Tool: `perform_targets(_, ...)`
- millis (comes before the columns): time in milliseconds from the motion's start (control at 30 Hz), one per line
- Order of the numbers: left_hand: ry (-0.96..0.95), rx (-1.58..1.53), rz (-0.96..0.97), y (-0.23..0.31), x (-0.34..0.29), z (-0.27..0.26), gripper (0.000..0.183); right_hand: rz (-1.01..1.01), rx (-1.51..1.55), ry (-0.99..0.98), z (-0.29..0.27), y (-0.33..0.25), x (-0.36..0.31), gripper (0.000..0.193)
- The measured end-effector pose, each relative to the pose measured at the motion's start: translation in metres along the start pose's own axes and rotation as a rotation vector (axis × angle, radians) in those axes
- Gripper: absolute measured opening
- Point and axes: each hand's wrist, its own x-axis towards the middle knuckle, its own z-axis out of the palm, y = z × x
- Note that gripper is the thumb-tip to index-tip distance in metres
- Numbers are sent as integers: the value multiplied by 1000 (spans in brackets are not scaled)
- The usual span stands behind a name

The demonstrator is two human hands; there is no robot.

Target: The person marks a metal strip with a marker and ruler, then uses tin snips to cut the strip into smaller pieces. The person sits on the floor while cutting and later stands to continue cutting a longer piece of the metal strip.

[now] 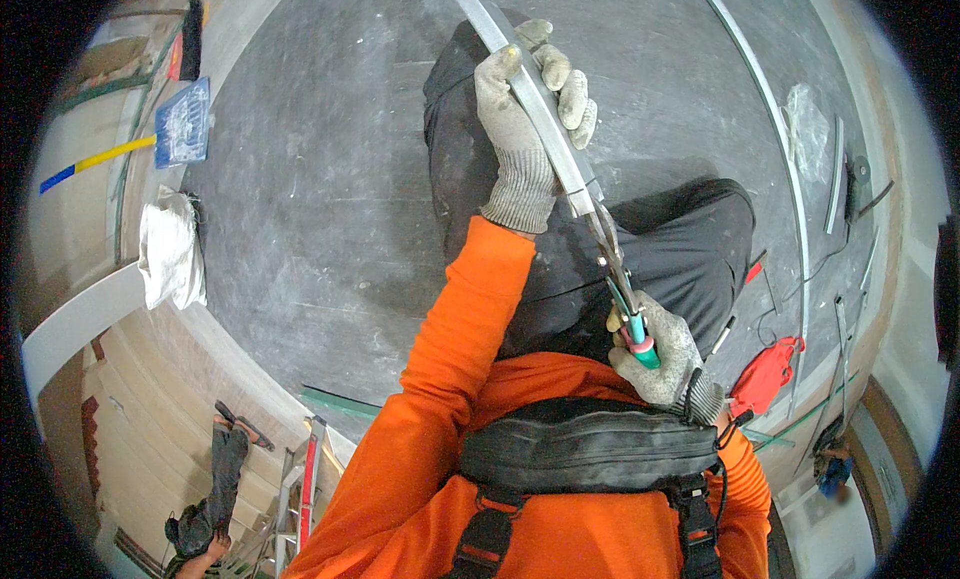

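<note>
My left hand [515, 119], in a grey work glove, is wrapped round a long thin metal channel [552, 131]. The channel slants from the top of the view down to an end near my lap. My right hand [664, 357], gloved too, grips a pair of tin snips [612, 249] by handles coloured green and red. The snips' blades meet the near end of the channel. Whether the jaws are round the metal or only touching it, I cannot tell. My legs [660, 249], in dark trousers, are bent beneath the work.
Another long metal strip [783, 129] lies on the grey floor at right, near clear plastic [808, 129] and a red pouch [768, 374]. At left are a blue dustpan [182, 127] and a white sack [172, 247]. Lower left, a person [215, 489] is beside a ladder [300, 489].
</note>
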Motion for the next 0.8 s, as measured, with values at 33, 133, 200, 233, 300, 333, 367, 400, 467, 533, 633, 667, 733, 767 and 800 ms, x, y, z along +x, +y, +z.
perform_targets(33, 6, -3, -3, 0, 0, 0, 47, -20, -25, 7, 0, 1, 1, 31)
perform_targets(133, -25, -14, 8, 1, 1, -3, 47, -43, -53, 7, 0, 3, 2, 32)
perform_targets(200, -4, -14, 5, 1, 0, -3, 48, -7, -11, -18, 2, 3, 2, 34)
perform_targets(233, 5, -14, 3, 1, -1, -2, 48, -11, -8, -33, 1, 3, 2, 36)
perform_targets(300, -2, -15, 4, 1, 0, -3, 48, -19, -3, -62, 0, 1, 4, 39)
perform_targets(333, -5, -15, 5, 1, 0, -3, 48, -21, -10, -60, 0, 0, 4, 40)
perform_targets(367, 2, -15, 1, 1, -1, -4, 48, -23, -17, -58, 0, 0, 5, 40)
perform_targets(400, 10, -14, -2, 1, -2, -4, 48, -25, -23, -57, 0, -1, 5, 41)
perform_targets(467, 20, -10, -5, 2, -3, -4, 48, -8, -33, -66, -2, -1, 6, 41)
perform_targets(533, 23, -7, -3, 2, -4, -5, 48, -5, -53, -63, -3, -2, 7, 40)
perform_targets(633, -5, -11, 1, 3, -3, -7, 48, -16, -69, -43, -3, -4, 11, 37)
perform_targets(667, 1, -13, -2, 3, -2, -7, 48, -13, -61, -34, -3, -3, 10, 36)
perform_targets(733, 16, -17, -12, 2, -2, -7, 48, 6, -57, -23, -2, -4, 9, 34)
perform_targets(767, 13, -24, -17, 2, -2, -7, 48, 21, -61, -20, -2, -5, 9, 33)
perform_targets(800, 7, -32, -20, 3, -2, -7, 48, 34, -67, -16, -2, -6, 10, 32)
